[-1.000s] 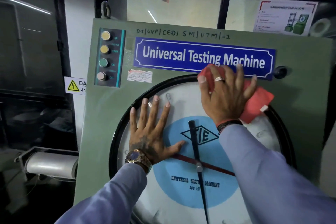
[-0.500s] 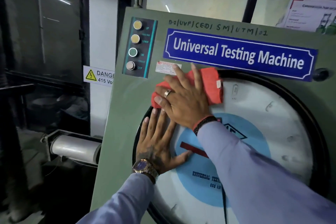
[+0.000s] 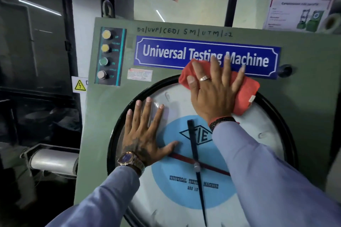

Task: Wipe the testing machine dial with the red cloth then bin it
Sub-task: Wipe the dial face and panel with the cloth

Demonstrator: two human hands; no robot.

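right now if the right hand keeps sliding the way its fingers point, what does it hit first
Probably nothing solid: the right hand, flat on the red cloth, points up the panel, so it would slide onto the blue nameplate, which its fingertips already overlap.

Dim room, dark-framed windows, poster on glass

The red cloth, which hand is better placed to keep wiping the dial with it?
Right. The right hand is pressed flat on the red cloth at the dial's top edge; the left hand is bare, spread on the dial's left side.
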